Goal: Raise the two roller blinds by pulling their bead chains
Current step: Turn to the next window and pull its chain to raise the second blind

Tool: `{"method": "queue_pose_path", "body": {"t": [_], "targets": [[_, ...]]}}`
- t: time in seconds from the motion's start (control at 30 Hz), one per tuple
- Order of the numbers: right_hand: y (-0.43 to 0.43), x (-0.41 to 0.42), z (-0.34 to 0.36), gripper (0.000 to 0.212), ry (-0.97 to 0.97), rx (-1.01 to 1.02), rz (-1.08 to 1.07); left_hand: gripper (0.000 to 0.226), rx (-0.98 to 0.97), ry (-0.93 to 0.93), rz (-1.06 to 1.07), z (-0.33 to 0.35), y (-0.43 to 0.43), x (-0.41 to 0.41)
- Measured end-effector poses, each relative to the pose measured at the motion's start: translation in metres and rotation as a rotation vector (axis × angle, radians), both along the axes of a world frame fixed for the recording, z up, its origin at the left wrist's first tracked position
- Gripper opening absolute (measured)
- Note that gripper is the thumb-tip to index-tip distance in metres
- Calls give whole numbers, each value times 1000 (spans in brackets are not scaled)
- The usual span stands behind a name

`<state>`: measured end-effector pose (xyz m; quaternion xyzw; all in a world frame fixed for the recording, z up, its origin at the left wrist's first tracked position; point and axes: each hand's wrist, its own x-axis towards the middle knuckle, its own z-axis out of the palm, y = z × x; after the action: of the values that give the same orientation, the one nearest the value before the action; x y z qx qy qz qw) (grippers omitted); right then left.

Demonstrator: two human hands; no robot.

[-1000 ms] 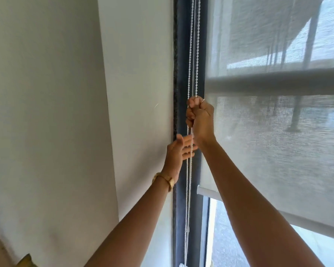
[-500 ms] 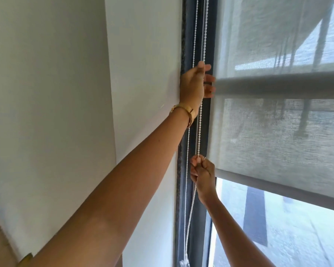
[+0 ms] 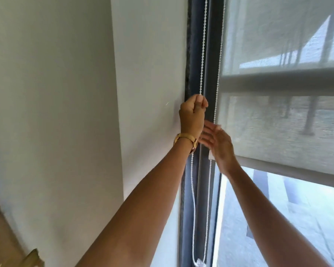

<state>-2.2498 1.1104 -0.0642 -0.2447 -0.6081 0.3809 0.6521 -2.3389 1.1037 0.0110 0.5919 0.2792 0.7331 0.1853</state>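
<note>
Two white bead chains hang along the dark window frame (image 3: 195, 54). My left hand (image 3: 192, 116), with a gold watch at the wrist, is shut on the left bead chain (image 3: 203, 45). My right hand (image 3: 216, 141) is open just below and to the right, fingers spread, by the right bead chain (image 3: 220, 54). The front translucent roller blind (image 3: 278, 132) has its bottom bar (image 3: 289, 167) at mid-window height. A second blind's bar (image 3: 278, 78) shows through it higher up.
A plain white wall (image 3: 147, 74) borders the window on the left. The chain loop's plastic connector (image 3: 200, 264) dangles at the bottom. Bare glass (image 3: 278, 218) shows below the blind. A wooden floor and a brass object (image 3: 32, 257) sit at the lower left.
My left hand closed on the chain and pulled down from high up. My right hand let go, opened and rose. The front blind's bottom bar climbed between the earlier frames.
</note>
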Motion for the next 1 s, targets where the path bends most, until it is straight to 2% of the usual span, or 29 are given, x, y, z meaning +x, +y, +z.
{"method": "queue_pose_path", "body": {"t": [0.07, 0.2, 0.33, 0.43, 0.63, 0.7, 0.8, 0.93, 1.0], "targets": [[-2, 5, 29, 52, 3, 58, -29, 32, -32, 15, -53, -20, 1, 0], [-10, 4, 83, 40, 22, 143, -50, 32, -92, 109, -109, -59, -1, 5], [-19, -7, 122, 32, 61, 149, 22, 37, -176, 121, -143, -97, -4, 10], [-20, -17, 121, 29, 21, 150, -38, 41, -210, 125, -166, -120, -7, 9], [-16, -25, 87, 42, 79, 210, -165, 37, -357, 185, -315, -143, -10, 5], [-17, -23, 82, 42, 86, 237, -162, 33, -443, 225, -387, -138, -11, 2], [-17, -20, 77, 39, 104, 279, -143, 42, -455, 113, -467, -113, -9, 0], [-16, -21, 74, 39, 110, 290, -210, 48, -267, -42, -477, -40, -14, 6], [-16, -24, 70, 37, 131, 271, -202, 51, -137, -61, -437, -2, -16, 6]]}}
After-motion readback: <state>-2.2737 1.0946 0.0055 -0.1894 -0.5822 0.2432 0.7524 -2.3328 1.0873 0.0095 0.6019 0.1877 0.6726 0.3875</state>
